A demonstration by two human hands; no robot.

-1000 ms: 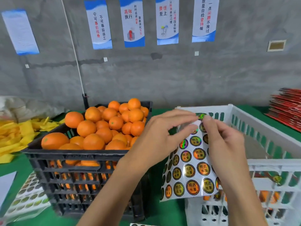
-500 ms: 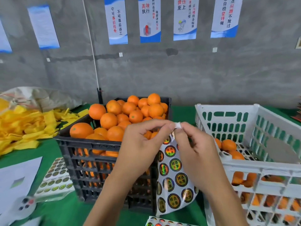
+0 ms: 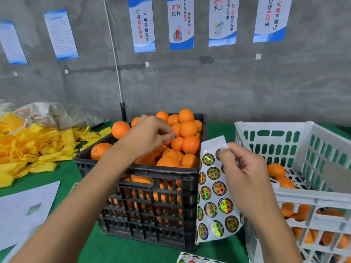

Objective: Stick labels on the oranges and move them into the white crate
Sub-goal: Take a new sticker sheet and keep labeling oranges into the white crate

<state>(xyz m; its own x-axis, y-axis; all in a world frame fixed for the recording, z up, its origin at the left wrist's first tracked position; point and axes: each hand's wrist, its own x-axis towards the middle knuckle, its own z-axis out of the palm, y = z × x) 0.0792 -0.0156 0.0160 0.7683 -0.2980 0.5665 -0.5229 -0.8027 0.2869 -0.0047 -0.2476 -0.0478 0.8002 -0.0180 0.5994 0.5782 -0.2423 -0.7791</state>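
A black crate [image 3: 155,170] heaped with oranges [image 3: 188,128] stands in the middle of the green table. My left hand [image 3: 150,135] hovers over the heap with thumb and forefinger pinched together on a peeled label that barely shows. Just right of the black crate, my right hand [image 3: 245,179] pinches the label sheet [image 3: 214,196] near its top; the sheet hangs down with several round gold labels on it. The white crate [image 3: 273,126] stands at the right with a few oranges [image 3: 276,169] inside.
A pile of yellow foam nets [image 3: 28,147] and a grey sack [image 3: 57,112] lie at the left. A white paper [image 3: 22,207] sits at the front left. Another label sheet [image 3: 191,259] lies at the bottom edge. A thin black post [image 3: 123,114] rises behind the black crate.
My left hand has left the sheet's top corner and moved left over the oranges in the black crate. My right hand still holds the sheet, now lower and further right.
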